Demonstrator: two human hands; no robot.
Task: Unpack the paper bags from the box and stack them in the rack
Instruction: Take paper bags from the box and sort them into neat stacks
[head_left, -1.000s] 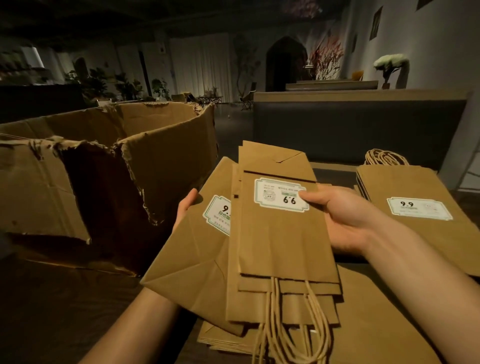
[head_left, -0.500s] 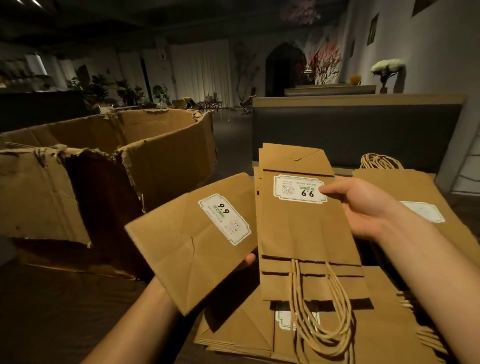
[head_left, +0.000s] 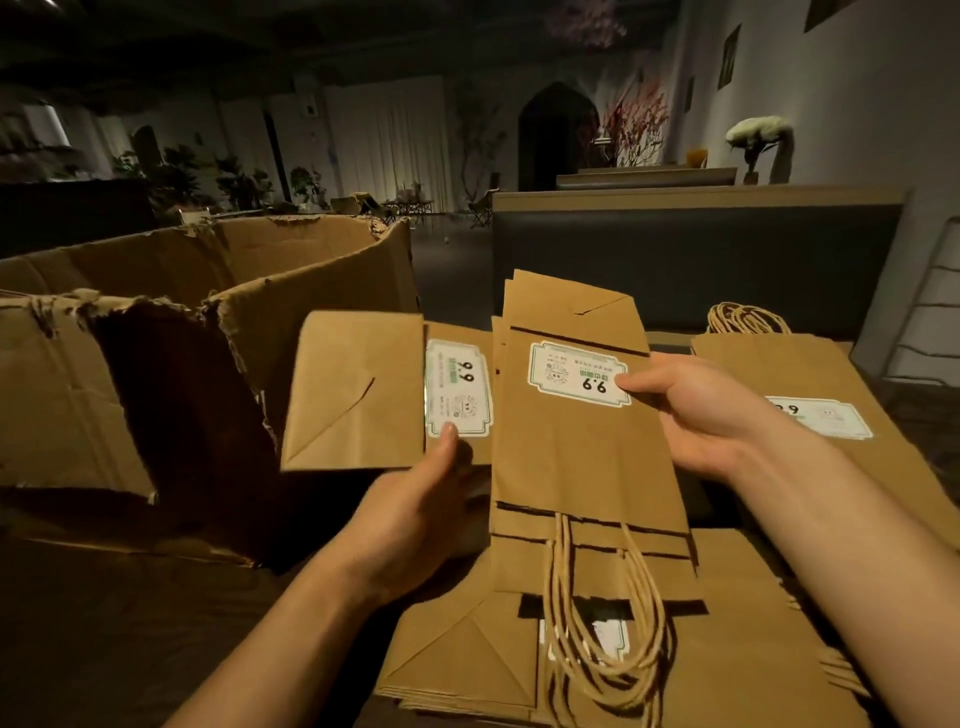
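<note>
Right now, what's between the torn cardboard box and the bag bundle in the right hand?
Head view: the single paper bag held by the left hand lies between the cardboard box and the right hand's bundle, turned sideways.

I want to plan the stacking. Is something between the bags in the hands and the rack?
Cannot judge: no rack is identifiable in view. The left hand holds one paper bag, the right hand a bundle of bags, above flat stacks.
</note>
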